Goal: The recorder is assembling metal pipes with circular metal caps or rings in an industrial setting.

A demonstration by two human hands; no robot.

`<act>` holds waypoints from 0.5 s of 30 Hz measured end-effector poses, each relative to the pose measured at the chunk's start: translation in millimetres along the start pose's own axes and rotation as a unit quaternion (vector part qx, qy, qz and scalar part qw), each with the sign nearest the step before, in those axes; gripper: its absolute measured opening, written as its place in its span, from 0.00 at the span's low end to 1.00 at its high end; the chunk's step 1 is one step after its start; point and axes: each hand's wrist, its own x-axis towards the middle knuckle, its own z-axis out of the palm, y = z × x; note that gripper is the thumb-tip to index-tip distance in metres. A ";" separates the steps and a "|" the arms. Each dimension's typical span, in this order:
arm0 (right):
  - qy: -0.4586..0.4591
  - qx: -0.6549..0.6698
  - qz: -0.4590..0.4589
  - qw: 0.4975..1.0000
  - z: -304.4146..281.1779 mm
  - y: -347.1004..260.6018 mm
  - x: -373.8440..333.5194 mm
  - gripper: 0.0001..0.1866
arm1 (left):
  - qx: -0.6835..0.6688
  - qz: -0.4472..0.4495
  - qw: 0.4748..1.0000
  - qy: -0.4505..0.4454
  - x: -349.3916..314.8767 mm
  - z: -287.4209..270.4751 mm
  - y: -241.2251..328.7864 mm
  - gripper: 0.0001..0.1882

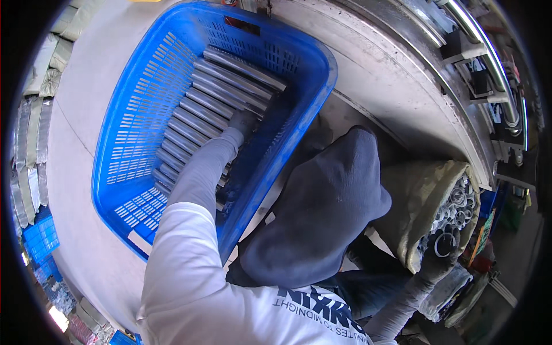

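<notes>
My left hand (244,123), in a dark glove, reaches into a blue plastic crate (329,69) and rests on a row of shiny metal tubes (195,118). Its fingers are hidden against the tubes, so their grip does not show. Over on the right, my right hand (439,267), also gloved dark, is closed around a metal tube (444,245) whose round open end shows. That hand is at the mouth of a beige sack (422,190), where several more tube ends (458,196) are packed together.
A dark grey cloth-covered form (322,213) lies between crate and sack. Beyond it runs a pale machine base (397,75) with metal rails (489,54). Wrapped bundles (31,155) and a small blue crate (41,238) stand at the far left.
</notes>
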 end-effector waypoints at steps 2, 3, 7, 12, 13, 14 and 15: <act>-0.026 0.068 0.022 0.997 5.0 -1.4 3.6 0.32 | 0.055 -0.022 0.996 0.074 14.1 -14.4 -2.9 0.23; -0.047 0.135 0.043 0.989 7.6 -1.1 4.5 0.34 | 0.092 -0.059 0.987 0.120 24.9 -24.2 -9.0 0.23; -0.011 0.133 0.017 0.991 1.3 -0.5 -7.4 0.33 | 0.016 -0.004 0.941 0.339 92.5 -59.1 -12.7 0.21; 0.013 -0.196 -0.064 0.978 18.8 7.3 -10.2 0.36 | 0.112 -0.045 0.982 0.145 123.1 -46.8 -70.9 0.12; 0.062 -0.246 -0.126 0.959 41.2 -13.7 -18.9 0.41 | 0.112 0.014 0.981 0.156 130.4 -45.4 -46.9 0.12; 0.082 -0.306 -0.239 0.918 47.5 -5.8 -19.3 0.45 | -0.069 0.039 0.975 0.207 124.3 -36.2 -21.3 0.14; 0.118 -0.343 -0.274 0.891 50.8 3.9 -23.1 0.47 | -0.248 0.043 0.938 0.236 101.7 -27.9 -9.4 0.18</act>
